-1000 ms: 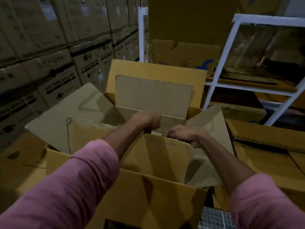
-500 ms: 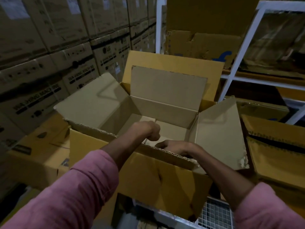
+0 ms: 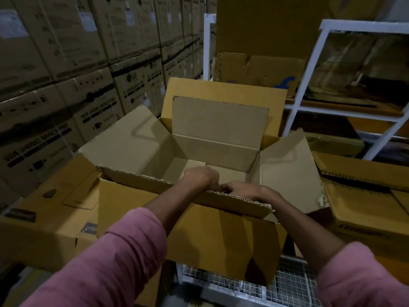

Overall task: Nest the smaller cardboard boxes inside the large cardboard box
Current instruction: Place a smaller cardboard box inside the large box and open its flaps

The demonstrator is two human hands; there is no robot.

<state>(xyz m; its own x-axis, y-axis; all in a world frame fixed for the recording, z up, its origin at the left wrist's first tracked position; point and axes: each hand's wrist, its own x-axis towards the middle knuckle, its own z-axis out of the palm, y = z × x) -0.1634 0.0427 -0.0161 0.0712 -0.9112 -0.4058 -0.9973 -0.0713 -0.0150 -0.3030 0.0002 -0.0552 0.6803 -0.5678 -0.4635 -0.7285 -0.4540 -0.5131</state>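
Note:
A large yellow-brown cardboard box [image 3: 221, 240] stands open in front of me, its far flap upright. Inside it sits a smaller brown box [image 3: 212, 149], open too, with its flaps spread left, right and back. My left hand [image 3: 200, 177] is closed over the near flap's corrugated edge at the middle. My right hand [image 3: 245, 192] lies right beside it on the same flap, fingers curled over the edge. Both forearms reach in from below, in pink sleeves. The small box's floor looks bare.
Stacked washing-machine cartons [image 3: 73, 85] wall off the left. A closed flat carton [image 3: 44, 218] lies at lower left, others [image 3: 365, 196] at right. A white metal rack [image 3: 309, 74] stands behind right. A wire mesh platform [image 3: 276, 284] shows under the big box.
The near flap of the small box has gone down from upright to folded over the big box's front wall. Both hands moved down with it, and the view shifted left.

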